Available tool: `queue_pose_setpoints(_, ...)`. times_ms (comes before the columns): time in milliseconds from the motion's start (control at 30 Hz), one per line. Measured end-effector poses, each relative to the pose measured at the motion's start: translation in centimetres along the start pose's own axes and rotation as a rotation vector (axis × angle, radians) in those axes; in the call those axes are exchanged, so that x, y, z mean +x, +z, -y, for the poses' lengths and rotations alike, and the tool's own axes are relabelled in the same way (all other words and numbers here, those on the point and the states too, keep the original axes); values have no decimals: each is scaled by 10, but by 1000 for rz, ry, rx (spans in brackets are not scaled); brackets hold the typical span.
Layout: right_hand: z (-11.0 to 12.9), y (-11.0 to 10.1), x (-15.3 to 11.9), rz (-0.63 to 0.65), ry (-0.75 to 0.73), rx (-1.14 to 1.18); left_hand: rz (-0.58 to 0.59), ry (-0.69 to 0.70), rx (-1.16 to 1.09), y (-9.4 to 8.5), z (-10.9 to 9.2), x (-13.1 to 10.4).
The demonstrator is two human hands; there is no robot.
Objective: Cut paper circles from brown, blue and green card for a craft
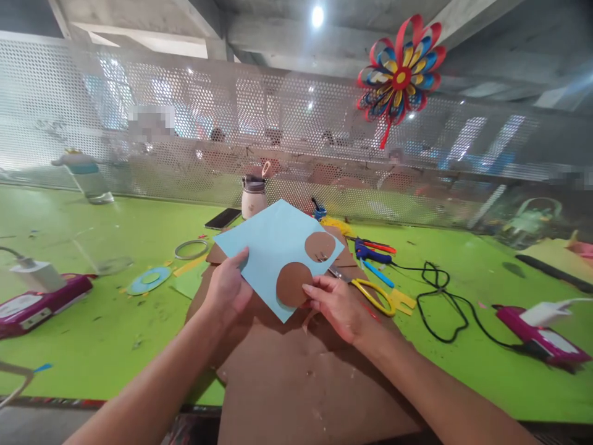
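A light blue paper sheet [264, 247] is raised over brown cardboard [278, 383]. My left hand [229, 284] is closed on the sheet's left edge, thumb on top. My right hand [336, 306] pinches the right edge of a brown disc [293, 284], which lies over the sheet's lower right part. A second brown round shape [319, 246] shows near the sheet's right corner; whether it is a disc or a hole is unclear. Scissors with yellow handles [377, 296] rest just beyond my right hand, their tips close to the sheet.
A phone [223, 217] and a lidded cup [253, 198] stand behind the sheet. To the right are a blue glue gun [373, 252] and its looped black cable. Power strips [44, 306] sit at both sides. A paper flower [401, 77] hangs above a perforated screen.
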State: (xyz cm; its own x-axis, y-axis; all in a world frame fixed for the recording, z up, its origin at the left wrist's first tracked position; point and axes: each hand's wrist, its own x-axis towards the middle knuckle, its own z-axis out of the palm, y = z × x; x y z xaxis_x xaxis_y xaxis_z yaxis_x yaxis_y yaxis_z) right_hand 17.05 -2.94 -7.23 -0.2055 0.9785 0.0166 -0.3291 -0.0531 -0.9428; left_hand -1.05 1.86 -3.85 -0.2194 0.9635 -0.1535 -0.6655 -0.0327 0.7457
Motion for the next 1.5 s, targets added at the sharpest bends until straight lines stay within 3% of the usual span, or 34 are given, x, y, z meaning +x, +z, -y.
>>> queue_pose_setpoints(167, -7, 0, 3, -42, -35, -34, 92, -60, -24, -2, 5, -9)
queue_pose_setpoints(333, -2, -2, 4, -100, -97, -110, 215, -294, 88, -3, 14, -25)
queue_pose_setpoints(433, 2, -3, 4, -128, -125, -160, 323, -353, 129, -4, 17, -30)
queue_pose_setpoints(867, 3, 3, 5, -147, -170, 5, 483, -258, 166, -2, 21, -50)
queue_pose_setpoints(1067, 9, 4, 2, -107, -168, 60, 465, -234, 196, 1, 13, -58)
queue_pose_setpoints(1167, 17, 0, 0, -34, -119, 80, 412, -143, 126, 2, 0, -60)
queue_pose_setpoints(1333, 30, -9, -4, 112, 36, 82, 85, 214, 73, -20, -39, -62)
queue_pose_setpoints(1400, 35, -14, -5, 133, 70, 75, 92, 321, 166, -37, -55, -65)
queue_pose_setpoints(1500, 42, -20, -5, 144, 111, 51, -101, 663, 497, -57, -67, -73)
